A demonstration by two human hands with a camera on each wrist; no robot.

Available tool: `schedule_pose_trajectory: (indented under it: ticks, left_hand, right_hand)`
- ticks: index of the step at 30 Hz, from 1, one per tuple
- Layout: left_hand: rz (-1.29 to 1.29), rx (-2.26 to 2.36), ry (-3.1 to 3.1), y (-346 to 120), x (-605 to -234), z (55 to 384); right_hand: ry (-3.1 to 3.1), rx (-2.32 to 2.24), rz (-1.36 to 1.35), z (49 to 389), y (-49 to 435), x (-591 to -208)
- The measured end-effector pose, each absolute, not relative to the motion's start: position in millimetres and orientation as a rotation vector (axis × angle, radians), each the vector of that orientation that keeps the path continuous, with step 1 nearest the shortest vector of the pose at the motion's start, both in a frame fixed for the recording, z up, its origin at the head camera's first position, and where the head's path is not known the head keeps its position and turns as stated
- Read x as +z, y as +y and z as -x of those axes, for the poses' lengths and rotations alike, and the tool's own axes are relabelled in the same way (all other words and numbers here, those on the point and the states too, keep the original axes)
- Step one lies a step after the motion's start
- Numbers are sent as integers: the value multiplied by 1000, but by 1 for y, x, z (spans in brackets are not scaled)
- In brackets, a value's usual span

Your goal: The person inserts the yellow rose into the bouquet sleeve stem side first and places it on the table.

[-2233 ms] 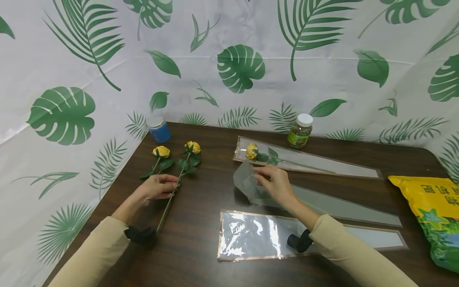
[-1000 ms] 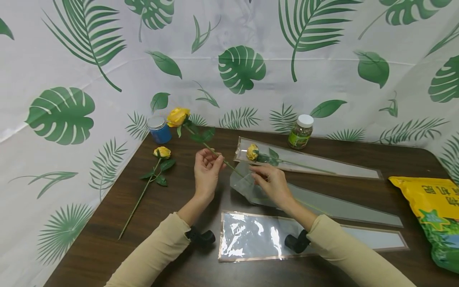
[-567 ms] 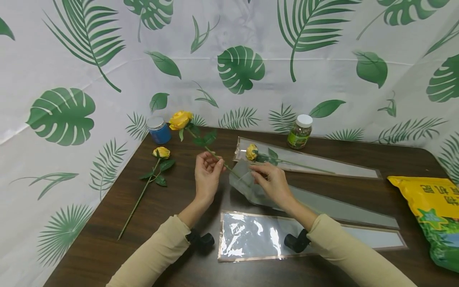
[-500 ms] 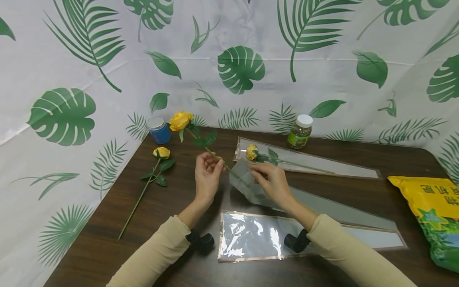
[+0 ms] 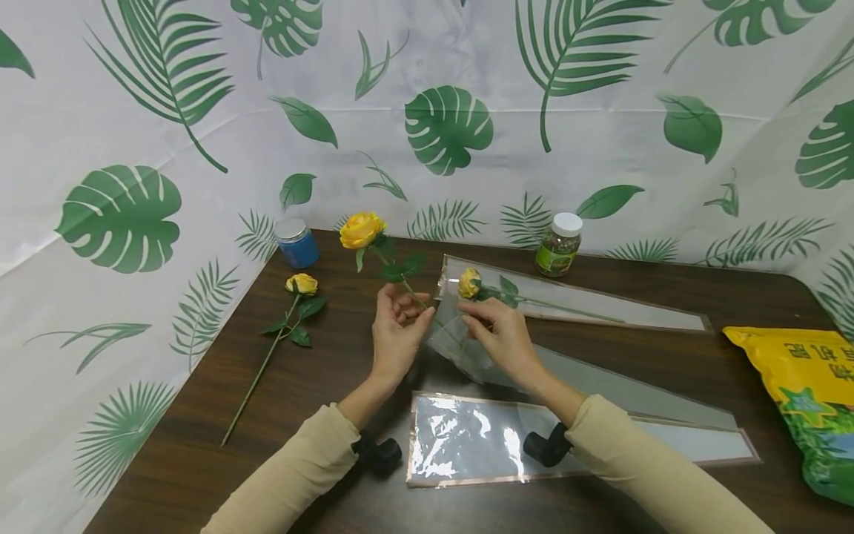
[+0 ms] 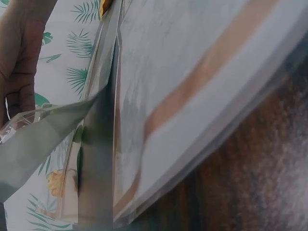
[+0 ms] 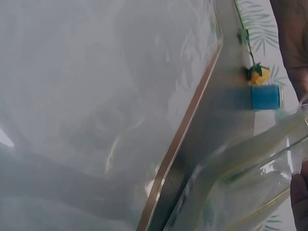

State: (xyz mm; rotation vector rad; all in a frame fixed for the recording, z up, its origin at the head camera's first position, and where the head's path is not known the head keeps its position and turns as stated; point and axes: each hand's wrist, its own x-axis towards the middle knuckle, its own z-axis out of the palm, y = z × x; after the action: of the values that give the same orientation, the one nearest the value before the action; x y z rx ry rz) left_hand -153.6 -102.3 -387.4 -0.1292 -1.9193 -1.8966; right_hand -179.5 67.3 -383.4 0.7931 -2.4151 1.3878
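Note:
My left hand [image 5: 398, 334] holds a yellow rose [image 5: 362, 231] by its green stem, the bloom tilted up and to the left. The lower stem runs into the mouth of a clear, tapering flower sleeve [image 5: 600, 377]. At that mouth my right hand [image 5: 505, 340] pinches the film between thumb and fingers, lifting it off the table. Both wrist views show the raised sleeve film [image 6: 36, 139] close up; the stem's lower end is hard to make out through it.
A second rose [image 5: 267, 363] lies at the left. Another rose [image 5: 567, 307] lies along the rear sleeve [image 5: 657, 317]. A shiny sleeve [image 5: 460, 437] lies in front. A blue jar [image 5: 298, 246], a green-labelled jar [image 5: 558, 248] and a yellow bag [image 5: 797, 393] stand around the edges.
My left hand has carried the rose from the table's left to the sleeve's mouth. Lately it has moved slightly right, with the stem further in. The right hand keeps its pinch.

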Motion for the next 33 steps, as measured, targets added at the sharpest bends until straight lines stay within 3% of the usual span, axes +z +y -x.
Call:
schedule_pose_trajectory:
  ticks: [6,17,33]
  left_hand:
    - [99,-1837,-1981,-100,-374,144]
    - [98,-1878,-1759,-110,-393,164]
    - [35,-1976,-1704,-104,-388,157]
  right_hand:
    - [-2392,1363,-797,180,67,-384]
    - [-2392,1385,-802,180,68,-384]
    - [-2402,1367,-783,177,69,-379]
